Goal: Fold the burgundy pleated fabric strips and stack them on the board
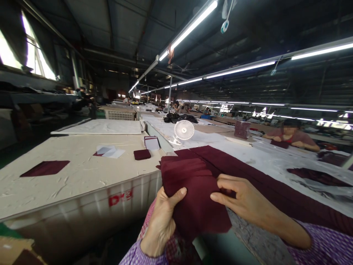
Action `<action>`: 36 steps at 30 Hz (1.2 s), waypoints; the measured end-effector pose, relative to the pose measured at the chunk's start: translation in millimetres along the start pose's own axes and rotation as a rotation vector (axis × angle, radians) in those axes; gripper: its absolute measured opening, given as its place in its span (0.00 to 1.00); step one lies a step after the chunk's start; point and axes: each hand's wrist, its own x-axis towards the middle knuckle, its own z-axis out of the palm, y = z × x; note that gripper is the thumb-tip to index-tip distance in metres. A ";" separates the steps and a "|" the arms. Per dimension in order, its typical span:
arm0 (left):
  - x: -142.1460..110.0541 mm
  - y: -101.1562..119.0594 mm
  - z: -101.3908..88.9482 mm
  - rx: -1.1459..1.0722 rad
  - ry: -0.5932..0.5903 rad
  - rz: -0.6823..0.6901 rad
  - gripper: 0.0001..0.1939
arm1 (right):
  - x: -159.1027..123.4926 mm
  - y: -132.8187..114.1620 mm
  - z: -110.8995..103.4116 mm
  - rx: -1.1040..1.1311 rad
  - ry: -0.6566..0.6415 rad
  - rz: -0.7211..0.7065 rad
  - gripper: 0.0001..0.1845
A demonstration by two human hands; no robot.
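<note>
My left hand [162, 217] is closed on the lower left edge of a stack of dark maroon fabric pieces [193, 184], thumb lying on top. On the stack's right side my right hand [242, 200] pinches the same pieces, fingers curled over the top layer. The stack rests at the near end of a long row of maroon fabric [275, 191] that runs along the white cutting table [248, 154]. Both arms wear purple checked sleeves.
A small white fan [184, 130] stands on the table beyond the stack. A paper-covered table [79, 165] at left carries a maroon piece [45, 168], a small maroon bundle [142, 154] and white papers [110, 151]. A co-worker [292, 138] leans on the table at right.
</note>
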 end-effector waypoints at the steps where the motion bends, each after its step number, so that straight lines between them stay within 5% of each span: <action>1: -0.6 -1.0 1.1 -0.006 0.005 -0.001 0.13 | 0.1 -0.8 1.6 0.004 0.019 0.015 0.22; 7: -5.6 -6.9 5.3 -0.028 -0.017 -0.012 0.10 | -0.3 -5.1 9.6 0.270 -0.031 0.182 0.21; 15: -5.9 -6.8 6.8 -0.087 -0.046 -0.060 0.26 | 1.9 -8.9 4.6 0.621 -0.149 0.271 0.16; 22: -6.8 -7.3 4.8 -0.111 -0.062 -0.066 0.23 | 1.1 -3.2 6.1 0.611 -0.195 0.287 0.14; 26: -3.3 -7.3 4.0 -0.108 -0.083 -0.063 0.15 | 0.7 -4.8 5.5 0.306 0.005 0.220 0.09; 30: -2.1 -8.3 1.5 -0.077 -0.129 -0.089 0.13 | 1.7 -3.4 1.1 0.185 0.157 0.135 0.20; 36: -4.5 -9.9 -1.3 -0.059 -0.150 -0.099 0.09 | 3.3 -1.6 -0.8 0.508 -0.023 0.221 0.18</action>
